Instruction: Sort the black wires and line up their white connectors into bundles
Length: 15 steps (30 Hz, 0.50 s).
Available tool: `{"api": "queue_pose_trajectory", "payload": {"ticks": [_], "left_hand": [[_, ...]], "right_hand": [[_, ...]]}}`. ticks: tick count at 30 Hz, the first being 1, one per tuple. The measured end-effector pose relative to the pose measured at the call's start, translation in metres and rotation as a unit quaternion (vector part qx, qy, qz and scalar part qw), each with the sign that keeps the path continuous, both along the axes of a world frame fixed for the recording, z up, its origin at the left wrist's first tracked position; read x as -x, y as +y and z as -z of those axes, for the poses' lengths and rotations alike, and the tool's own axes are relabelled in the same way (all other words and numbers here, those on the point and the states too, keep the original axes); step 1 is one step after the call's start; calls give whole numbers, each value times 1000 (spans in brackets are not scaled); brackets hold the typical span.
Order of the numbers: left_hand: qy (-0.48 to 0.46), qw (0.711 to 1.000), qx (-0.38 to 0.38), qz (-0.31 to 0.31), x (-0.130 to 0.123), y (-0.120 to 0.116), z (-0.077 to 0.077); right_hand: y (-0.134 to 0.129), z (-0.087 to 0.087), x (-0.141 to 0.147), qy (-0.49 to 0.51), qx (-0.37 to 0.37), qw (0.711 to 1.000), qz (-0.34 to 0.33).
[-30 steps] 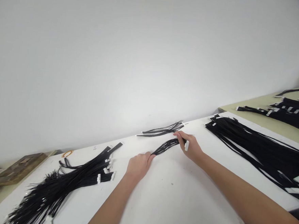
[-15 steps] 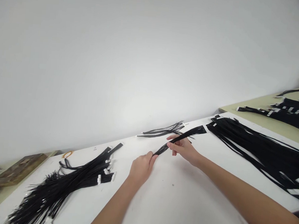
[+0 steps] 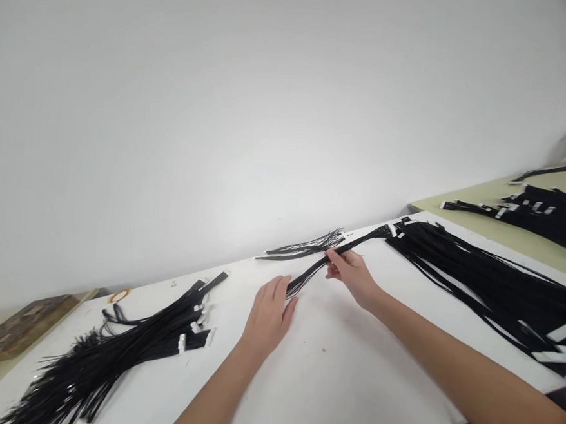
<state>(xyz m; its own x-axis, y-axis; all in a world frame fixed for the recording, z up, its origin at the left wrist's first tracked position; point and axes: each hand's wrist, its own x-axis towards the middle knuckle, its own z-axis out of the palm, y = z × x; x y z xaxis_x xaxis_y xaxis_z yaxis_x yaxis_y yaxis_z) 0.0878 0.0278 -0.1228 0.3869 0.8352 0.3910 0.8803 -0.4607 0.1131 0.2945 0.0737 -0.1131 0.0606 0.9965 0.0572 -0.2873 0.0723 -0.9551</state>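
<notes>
A thin black wire harness (image 3: 310, 274) runs slantwise over the white table, with a white connector (image 3: 391, 230) at its upper right end. Thumb and fingers of my right hand (image 3: 355, 276) pinch it near the middle. My left hand (image 3: 267, 314) lies at its lower left end, fingers stretched out and thumb spread away; the wire end passes against or behind the fingertips, and I cannot tell which. Behind the harness, a small group of loose black wires (image 3: 300, 247) lies by the wall.
On the left is a pile of black wire harnesses (image 3: 133, 340) with white connectors. A larger stack (image 3: 473, 270) spreads on the right. An orange ring (image 3: 120, 296) and a brown wooden board (image 3: 23, 326) lie far left. More harnesses (image 3: 554, 215) rest on a yellowish table.
My left hand has loosened from a closed grip to spread fingers. The right hand has slid slightly up the harness, and the connector end now lies close to the right stack.
</notes>
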Motion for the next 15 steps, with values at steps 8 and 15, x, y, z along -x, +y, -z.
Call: {"api": "queue_pose_trajectory", "payload": {"ticks": [8, 15], "left_hand": [[-6, 997, -77, 15, 4, 2, 6], [-28, 999, -35, 20, 5, 3, 9]], "right_hand": [[19, -22, -41, 121, -47, 981, 145], [28, -28, -77, 105, 3, 976, 190]]}}
